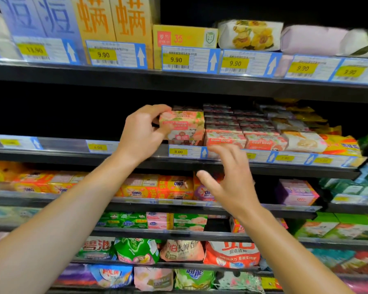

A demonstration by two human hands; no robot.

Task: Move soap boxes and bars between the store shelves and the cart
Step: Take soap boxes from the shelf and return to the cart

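My left hand (143, 132) grips a pink goat-soap box (184, 124) by its left end, on top of another box at the left of the middle shelf (136, 154). Beside it to the right lie rows of the same pink boxes (225, 140), with more stacked behind. My right hand (227, 183) hovers in front of the shelf edge below those boxes, fingers spread and empty. No cart is in view.
The shelf space left of the held box is dark and bare. Price tags line the shelf edges. An upper shelf (179, 75) carries tall soap boxes and wrapped bars. Lower shelves hold OMO soap packs (174, 187) and detergent bags (232, 254).
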